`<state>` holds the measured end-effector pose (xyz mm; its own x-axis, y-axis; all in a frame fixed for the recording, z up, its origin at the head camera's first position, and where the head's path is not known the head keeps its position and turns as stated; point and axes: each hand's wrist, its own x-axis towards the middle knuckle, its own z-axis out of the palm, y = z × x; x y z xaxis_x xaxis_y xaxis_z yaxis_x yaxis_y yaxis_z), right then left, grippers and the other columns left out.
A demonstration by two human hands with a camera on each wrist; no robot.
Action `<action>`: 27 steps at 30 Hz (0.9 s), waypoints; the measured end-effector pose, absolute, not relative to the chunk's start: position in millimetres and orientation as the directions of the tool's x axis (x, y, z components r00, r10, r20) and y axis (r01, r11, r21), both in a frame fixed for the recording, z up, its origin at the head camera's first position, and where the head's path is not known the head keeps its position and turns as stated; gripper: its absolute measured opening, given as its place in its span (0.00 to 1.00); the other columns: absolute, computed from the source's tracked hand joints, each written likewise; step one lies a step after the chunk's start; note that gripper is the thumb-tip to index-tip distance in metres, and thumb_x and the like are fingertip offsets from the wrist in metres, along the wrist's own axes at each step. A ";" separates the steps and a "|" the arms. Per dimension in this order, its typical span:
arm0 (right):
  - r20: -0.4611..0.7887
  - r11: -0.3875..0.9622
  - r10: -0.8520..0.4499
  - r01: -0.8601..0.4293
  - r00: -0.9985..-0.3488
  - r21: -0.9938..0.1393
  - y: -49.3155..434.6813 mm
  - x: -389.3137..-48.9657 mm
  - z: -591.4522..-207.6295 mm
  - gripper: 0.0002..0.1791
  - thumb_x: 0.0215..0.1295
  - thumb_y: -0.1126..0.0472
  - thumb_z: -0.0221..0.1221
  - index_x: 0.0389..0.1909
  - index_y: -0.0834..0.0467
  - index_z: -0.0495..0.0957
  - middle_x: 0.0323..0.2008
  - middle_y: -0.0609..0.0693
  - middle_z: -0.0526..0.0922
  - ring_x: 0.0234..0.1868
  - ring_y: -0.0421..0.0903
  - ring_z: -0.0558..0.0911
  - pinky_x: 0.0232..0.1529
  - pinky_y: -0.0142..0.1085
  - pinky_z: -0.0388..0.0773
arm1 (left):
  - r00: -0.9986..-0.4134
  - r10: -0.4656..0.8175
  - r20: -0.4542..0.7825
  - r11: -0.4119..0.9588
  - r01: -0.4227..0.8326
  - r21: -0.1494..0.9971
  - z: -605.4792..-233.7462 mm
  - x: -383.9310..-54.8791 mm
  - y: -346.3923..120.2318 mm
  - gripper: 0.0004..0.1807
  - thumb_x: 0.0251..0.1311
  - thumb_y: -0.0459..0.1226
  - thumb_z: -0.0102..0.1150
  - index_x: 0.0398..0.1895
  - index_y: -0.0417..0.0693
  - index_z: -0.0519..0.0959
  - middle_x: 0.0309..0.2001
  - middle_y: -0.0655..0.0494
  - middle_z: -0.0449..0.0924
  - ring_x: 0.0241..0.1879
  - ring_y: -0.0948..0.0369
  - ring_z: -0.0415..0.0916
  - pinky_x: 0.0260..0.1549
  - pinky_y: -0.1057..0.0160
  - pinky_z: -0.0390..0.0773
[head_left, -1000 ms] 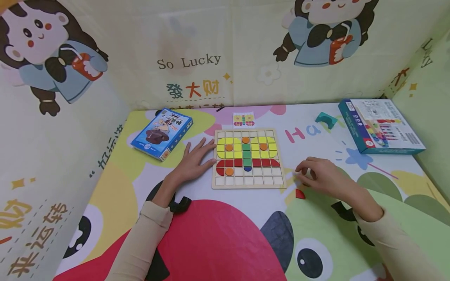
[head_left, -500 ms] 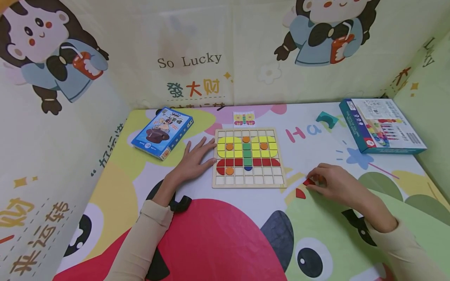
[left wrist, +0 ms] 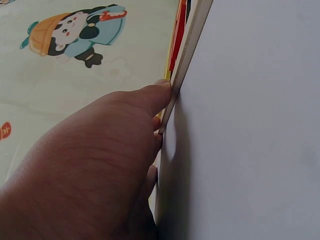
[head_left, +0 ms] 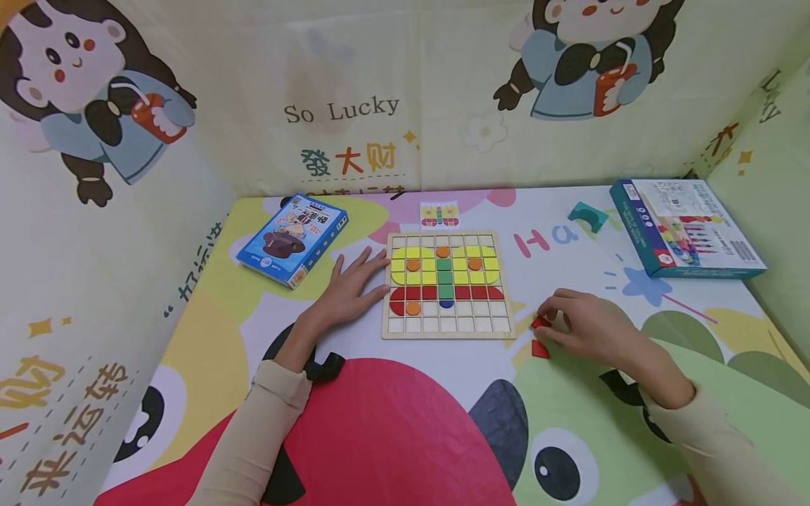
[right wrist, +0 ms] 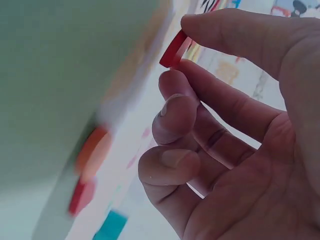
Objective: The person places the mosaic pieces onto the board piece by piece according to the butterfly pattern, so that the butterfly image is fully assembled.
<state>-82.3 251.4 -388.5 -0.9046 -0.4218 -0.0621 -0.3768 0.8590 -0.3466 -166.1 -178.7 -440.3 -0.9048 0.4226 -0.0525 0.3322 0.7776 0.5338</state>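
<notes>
A square wooden grid board carries yellow, red, green, orange and blue pieces in a butterfly-like pattern; its bottom row of cells is bare. Spread fingers of my left hand touch the board's left edge, and the left wrist view shows the thumb against that edge. To the right of the board, my right hand pinches a small red tile between thumb and index finger, the other fingers curled. Just below it in the head view lies another red tile, quarter-round in shape.
Behind the board lies a small pattern card. A blue box stands at the back left, a teal box at the back right. A teal arch block lies near it. The right wrist view shows an orange piece on the table.
My right hand drew back to the right, with a red tile showing in its fingertips, then came slightly left again. My left hand and the board have stayed in place.
</notes>
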 end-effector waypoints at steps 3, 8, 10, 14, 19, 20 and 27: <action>-0.076 0.844 -0.449 -0.394 -0.890 -0.365 233.6 -87.3 -385.8 0.15 0.61 0.52 0.76 0.46 0.54 0.88 0.37 0.45 0.83 0.30 0.37 0.74 0.27 0.27 0.74 | -0.904 0.424 -0.053 0.778 0.333 0.533 -441.3 -166.5 -178.9 0.36 0.75 0.55 0.55 0.83 0.59 0.63 0.86 0.59 0.54 0.89 0.52 0.37 0.83 0.34 0.24; -0.077 0.813 -0.515 -0.457 -0.854 -0.362 200.8 -99.4 -385.4 0.13 0.62 0.52 0.76 0.45 0.52 0.89 0.37 0.45 0.84 0.33 0.38 0.76 0.31 0.29 0.77 | -0.904 0.425 -0.052 0.777 0.335 0.534 -440.8 -166.4 -178.8 0.36 0.75 0.55 0.55 0.83 0.59 0.63 0.86 0.59 0.54 0.89 0.51 0.37 0.83 0.33 0.24; -0.071 0.797 -0.543 -0.487 -0.837 -0.358 187.8 -105.0 -385.7 0.13 0.62 0.53 0.75 0.44 0.52 0.89 0.38 0.45 0.84 0.35 0.39 0.77 0.33 0.31 0.78 | -0.905 0.423 -0.053 0.778 0.333 0.532 -440.2 -166.3 -178.8 0.36 0.75 0.55 0.56 0.83 0.59 0.63 0.86 0.59 0.54 0.89 0.51 0.37 0.83 0.33 0.24; -0.063 0.765 -0.589 -0.530 -0.806 -0.367 161.3 -115.6 -385.3 0.13 0.62 0.55 0.75 0.46 0.52 0.88 0.41 0.47 0.86 0.40 0.42 0.80 0.39 0.33 0.82 | -0.905 0.422 -0.054 0.782 0.333 0.527 -439.9 -166.5 -178.6 0.36 0.75 0.55 0.55 0.83 0.60 0.63 0.86 0.59 0.54 0.89 0.51 0.37 0.83 0.33 0.24; -0.061 0.746 -0.614 -0.553 -0.787 -0.370 130.4 -123.5 -381.1 0.15 0.62 0.55 0.74 0.49 0.52 0.88 0.44 0.49 0.86 0.43 0.44 0.82 0.44 0.37 0.85 | -0.904 0.425 -0.047 0.778 0.339 0.529 -441.1 -167.1 -178.8 0.36 0.75 0.55 0.55 0.83 0.60 0.63 0.86 0.59 0.55 0.89 0.51 0.37 0.83 0.33 0.24; -0.062 0.746 -0.615 -0.554 -0.786 -0.369 125.1 -124.4 -380.5 0.15 0.62 0.54 0.74 0.49 0.52 0.88 0.45 0.49 0.86 0.44 0.44 0.82 0.45 0.38 0.86 | -0.904 0.425 -0.047 0.778 0.339 0.529 -441.5 -167.2 -179.1 0.36 0.75 0.55 0.55 0.83 0.60 0.63 0.86 0.59 0.55 0.89 0.52 0.37 0.83 0.33 0.24; -0.085 0.743 -0.626 -0.560 -0.775 -0.367 103.7 -130.4 -384.3 0.18 0.64 0.53 0.74 0.53 0.52 0.88 0.45 0.48 0.84 0.43 0.42 0.80 0.45 0.36 0.85 | -0.904 0.425 -0.049 0.779 0.337 0.529 -442.2 -167.1 -180.3 0.36 0.75 0.56 0.55 0.83 0.60 0.63 0.86 0.60 0.55 0.89 0.52 0.37 0.83 0.34 0.24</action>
